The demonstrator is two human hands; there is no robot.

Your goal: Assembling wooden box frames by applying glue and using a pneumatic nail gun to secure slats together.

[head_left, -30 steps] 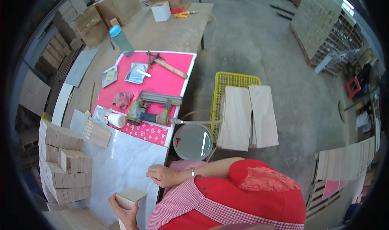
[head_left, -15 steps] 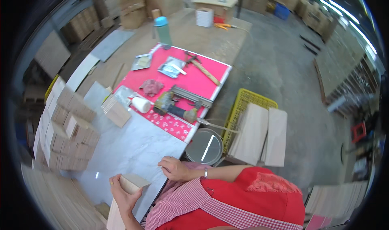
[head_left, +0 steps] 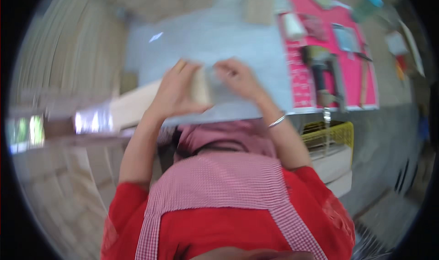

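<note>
My left hand (head_left: 176, 90) is wrapped round a pale wooden block (head_left: 200, 87), thumb on the near side and fingers on the far side. From behind that hand a long pale board (head_left: 135, 104) runs out to the left along the table's front; blur hides whether block and board are one piece. Just right of the block, apart from it, is my right hand (head_left: 241, 80) with its fingertips pinched together. Whatever they hold, if anything, is too small and smeared to name. Both hands are over the light marbled tabletop (head_left: 247, 42).
A pink mat (head_left: 299, 72) on the right carries a nail gun (head_left: 320, 72), a hammer (head_left: 364, 77), a white bottle (head_left: 292, 26) and a cloth (head_left: 314, 27). Stacked boards (head_left: 77, 45) stand at the left. A yellow crate (head_left: 340, 132) with boards sits below the right edge.
The view has swung, so the mat and tools now appear farther right and the body is centred. My left hand keeps its grip on the block; my right hand stays pinched beside it.
</note>
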